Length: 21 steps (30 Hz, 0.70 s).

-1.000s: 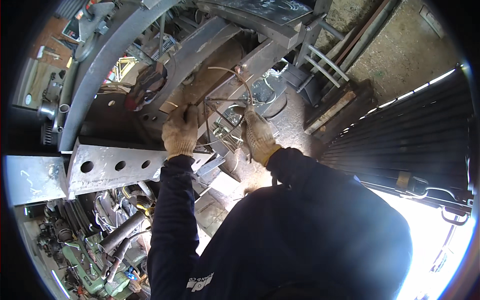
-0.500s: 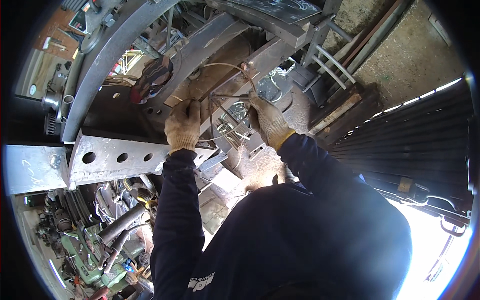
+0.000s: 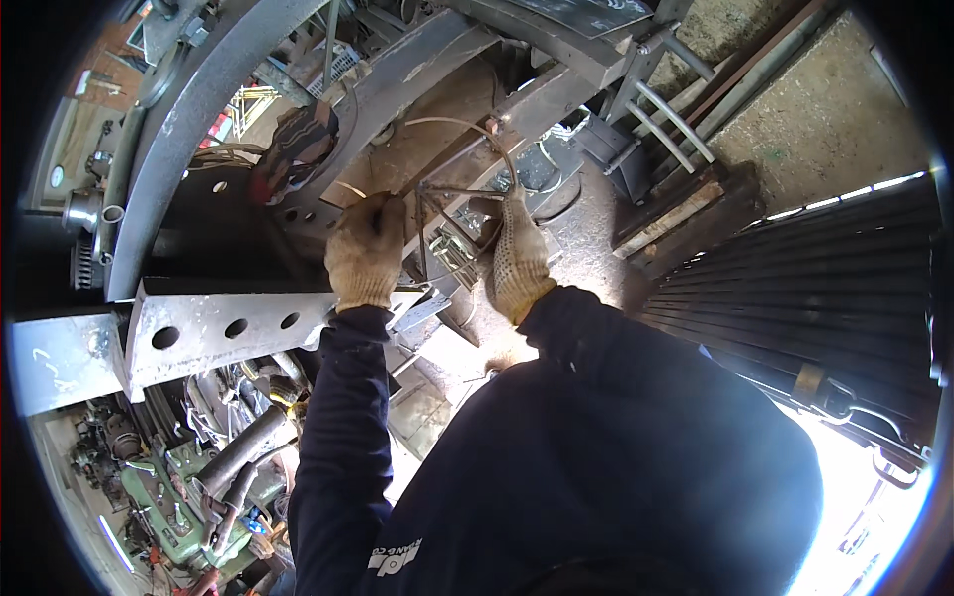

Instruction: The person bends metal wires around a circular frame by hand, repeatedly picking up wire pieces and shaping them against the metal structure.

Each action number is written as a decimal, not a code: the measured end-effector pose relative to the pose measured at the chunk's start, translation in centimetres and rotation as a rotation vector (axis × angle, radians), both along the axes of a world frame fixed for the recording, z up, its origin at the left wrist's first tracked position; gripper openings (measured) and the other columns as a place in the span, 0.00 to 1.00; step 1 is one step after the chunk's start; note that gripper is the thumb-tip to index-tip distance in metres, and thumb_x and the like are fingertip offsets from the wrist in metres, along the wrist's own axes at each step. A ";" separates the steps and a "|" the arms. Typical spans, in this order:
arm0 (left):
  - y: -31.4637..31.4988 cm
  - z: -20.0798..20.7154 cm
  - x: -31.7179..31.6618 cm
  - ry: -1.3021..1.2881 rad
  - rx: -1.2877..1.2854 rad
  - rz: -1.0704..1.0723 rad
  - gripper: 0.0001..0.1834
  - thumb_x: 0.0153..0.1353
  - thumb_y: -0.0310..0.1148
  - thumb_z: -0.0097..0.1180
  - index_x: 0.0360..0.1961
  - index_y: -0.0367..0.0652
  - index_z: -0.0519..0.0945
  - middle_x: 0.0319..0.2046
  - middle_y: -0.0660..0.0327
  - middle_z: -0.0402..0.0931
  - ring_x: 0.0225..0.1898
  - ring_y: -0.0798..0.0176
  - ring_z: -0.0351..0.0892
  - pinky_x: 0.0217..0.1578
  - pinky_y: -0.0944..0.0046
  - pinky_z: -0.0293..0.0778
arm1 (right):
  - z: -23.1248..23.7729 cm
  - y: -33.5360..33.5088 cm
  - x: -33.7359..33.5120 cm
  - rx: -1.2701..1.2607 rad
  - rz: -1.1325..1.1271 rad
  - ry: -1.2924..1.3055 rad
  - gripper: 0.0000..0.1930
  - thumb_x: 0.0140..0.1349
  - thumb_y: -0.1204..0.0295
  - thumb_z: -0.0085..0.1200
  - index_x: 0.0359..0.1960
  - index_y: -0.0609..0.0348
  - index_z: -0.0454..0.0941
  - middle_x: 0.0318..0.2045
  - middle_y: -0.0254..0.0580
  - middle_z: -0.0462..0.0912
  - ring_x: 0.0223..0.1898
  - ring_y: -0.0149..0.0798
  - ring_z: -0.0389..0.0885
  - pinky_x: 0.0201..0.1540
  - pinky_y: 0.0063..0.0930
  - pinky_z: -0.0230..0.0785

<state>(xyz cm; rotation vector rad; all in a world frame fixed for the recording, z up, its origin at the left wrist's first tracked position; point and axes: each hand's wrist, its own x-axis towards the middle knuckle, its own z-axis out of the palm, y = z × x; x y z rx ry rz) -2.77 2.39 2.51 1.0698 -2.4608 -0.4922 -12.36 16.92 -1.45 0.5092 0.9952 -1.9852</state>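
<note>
Both my hands wear knitted work gloves with yellow cuffs. My left hand (image 3: 366,250) is closed, knuckles up, beside a grey steel beam with round holes (image 3: 204,336). A short pale tip shows just beyond its fingers; what they grip is hidden. My right hand (image 3: 519,256) closes around a thin tan cable (image 3: 452,120), which arches from its fingers up and leftward over the steelwork. Between the hands, thin dark metal rods (image 3: 462,191) meet at an angle near the right hand's fingertips.
A large curved steel rim (image 3: 184,149) rises at the left, with a dark patterned cloth (image 3: 296,149) beyond it. Steel bars (image 3: 676,124) stick out at the upper right. A dark corrugated shutter (image 3: 795,288) stands at right. Green machinery (image 3: 164,507) and pipes crowd the lower left.
My right hand has turned more upright and shifted slightly left and down. The cable's lower loop between the hands shows less. My left hand has hardly moved; the view has shifted slightly.
</note>
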 end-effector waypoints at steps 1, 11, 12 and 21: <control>0.1 0.1 0.0 -0.008 0.003 0.003 0.19 0.63 0.47 0.53 0.40 0.45 0.86 0.38 0.50 0.84 0.42 0.44 0.83 0.45 0.51 0.76 | -0.2 0.7 -0.4 -0.004 0.073 0.122 0.27 0.70 0.43 0.46 0.42 0.57 0.81 0.22 0.28 0.67 0.22 0.24 0.65 0.26 0.23 0.62; -0.2 -0.2 0.3 0.001 0.002 0.078 0.19 0.63 0.47 0.52 0.41 0.45 0.86 0.40 0.51 0.84 0.44 0.44 0.83 0.47 0.51 0.76 | -1.0 1.5 -5.5 0.057 0.393 0.557 0.26 0.74 0.46 0.42 0.58 0.51 0.78 0.19 0.25 0.68 0.12 0.24 0.59 0.14 0.22 0.50; -0.2 -0.3 0.4 0.014 0.009 0.078 0.19 0.63 0.47 0.52 0.41 0.45 0.86 0.40 0.51 0.84 0.44 0.44 0.83 0.47 0.51 0.76 | -0.9 1.4 -5.5 0.061 0.392 0.516 0.27 0.73 0.45 0.42 0.57 0.52 0.78 0.20 0.26 0.69 0.14 0.23 0.62 0.16 0.21 0.55; 0.4 0.3 -0.2 0.012 0.022 0.045 0.18 0.63 0.46 0.53 0.39 0.45 0.86 0.38 0.51 0.84 0.42 0.45 0.84 0.45 0.52 0.77 | 0.9 1.2 -3.1 -0.350 0.140 -0.032 0.28 0.70 0.44 0.47 0.47 0.60 0.80 0.25 0.33 0.76 0.26 0.34 0.78 0.30 0.23 0.75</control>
